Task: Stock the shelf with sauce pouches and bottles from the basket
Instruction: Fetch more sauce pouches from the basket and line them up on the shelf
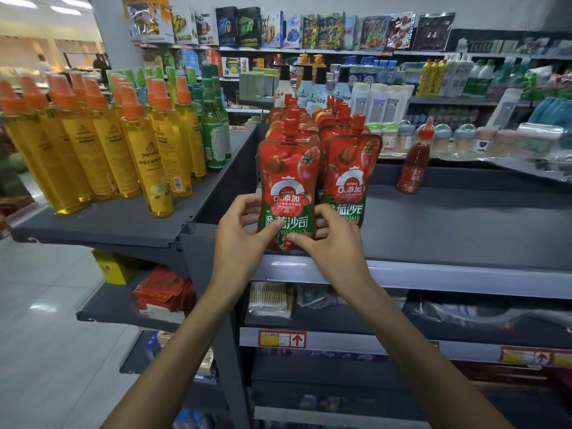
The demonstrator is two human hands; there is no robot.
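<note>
- left hand (244,233) and right hand (328,243) are both gripping the front sauce pouch (289,187) by its lower end, upright at the shelf (433,230) edge;
- second pouch row (349,174) is standing just beyond the right hand;
- sauce bottle (413,168) is standing well right of both hands

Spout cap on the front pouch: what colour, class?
Red spout cap on the front sauce pouch, best in head view.

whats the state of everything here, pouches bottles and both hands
front tomato sauce pouch, upright at the shelf front edge, cap on, held low by both hands
left hand, grips the pouch, thumb in front, fingers behind
right hand, grips the pouch's lower right corner
right-row pouch, upright, cap on
red sauce bottle, upright, capped, standing alone
yellow bottles, upright, orange caps on
</note>
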